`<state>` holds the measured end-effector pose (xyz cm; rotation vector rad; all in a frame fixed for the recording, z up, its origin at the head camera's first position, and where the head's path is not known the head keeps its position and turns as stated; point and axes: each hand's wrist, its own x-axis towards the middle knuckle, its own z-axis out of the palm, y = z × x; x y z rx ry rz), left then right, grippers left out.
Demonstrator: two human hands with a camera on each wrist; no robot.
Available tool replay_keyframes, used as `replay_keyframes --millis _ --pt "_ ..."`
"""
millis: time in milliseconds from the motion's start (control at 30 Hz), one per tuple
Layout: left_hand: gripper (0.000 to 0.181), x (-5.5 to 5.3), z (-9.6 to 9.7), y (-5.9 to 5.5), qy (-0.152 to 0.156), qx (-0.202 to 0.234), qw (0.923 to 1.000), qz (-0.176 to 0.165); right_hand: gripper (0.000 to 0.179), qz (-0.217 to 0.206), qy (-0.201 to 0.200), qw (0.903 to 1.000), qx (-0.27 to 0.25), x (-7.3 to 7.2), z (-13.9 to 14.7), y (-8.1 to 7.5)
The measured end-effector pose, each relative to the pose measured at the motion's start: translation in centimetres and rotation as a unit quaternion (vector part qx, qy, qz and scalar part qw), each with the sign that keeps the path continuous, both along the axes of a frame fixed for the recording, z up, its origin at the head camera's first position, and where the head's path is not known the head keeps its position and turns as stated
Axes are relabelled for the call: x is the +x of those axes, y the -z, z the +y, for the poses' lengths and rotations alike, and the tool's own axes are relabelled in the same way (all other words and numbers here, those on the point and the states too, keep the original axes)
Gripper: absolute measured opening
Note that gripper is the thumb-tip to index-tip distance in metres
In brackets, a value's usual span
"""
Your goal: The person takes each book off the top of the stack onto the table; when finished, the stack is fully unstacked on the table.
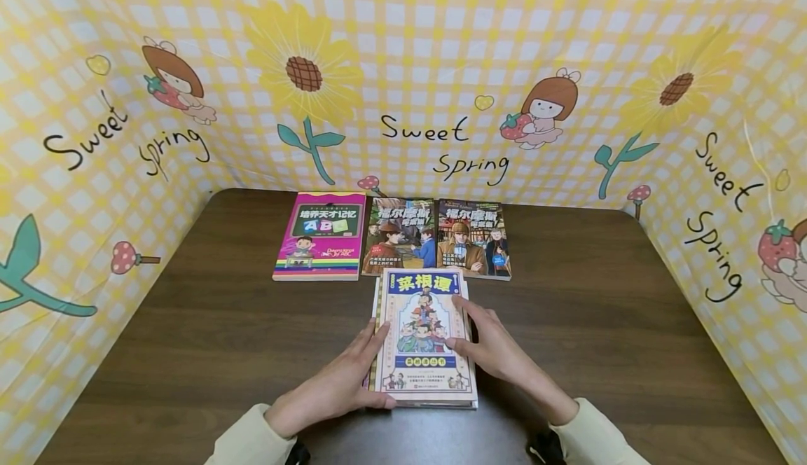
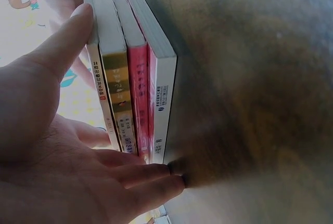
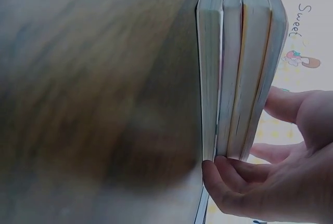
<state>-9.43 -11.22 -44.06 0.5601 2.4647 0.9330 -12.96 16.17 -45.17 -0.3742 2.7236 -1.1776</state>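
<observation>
A stack of several books lies on the table near its front, with a blue-and-white comic-style cover [image 1: 425,339] on top. My left hand [image 1: 340,384] holds the stack's left side, its thumb at the near left corner. In the left wrist view, white, gold and pink spines [image 2: 138,94] face that palm, and the lower fingertips reach the table. My right hand [image 1: 498,342] grips the right side, with thumb and index fingertip on the top cover. Its other fingers bend against the page edges [image 3: 229,89] in the right wrist view.
Behind the stack three books lie in a row: a pink ABC book [image 1: 324,234] and two dark illustrated books, one in the middle [image 1: 400,234] and one at right [image 1: 474,237]. A yellow checked cloth [image 1: 403,66] encloses the brown table [image 1: 208,325] at the back and sides.
</observation>
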Motion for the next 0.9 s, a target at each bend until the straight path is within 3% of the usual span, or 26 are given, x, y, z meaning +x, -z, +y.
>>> replay_keyframes --millis 900 --pt "0.110 -0.18 0.09 0.01 -0.004 0.001 0.9999 -0.009 0.068 -0.003 0.000 0.9998 -0.018 -0.15 0.53 0.06"
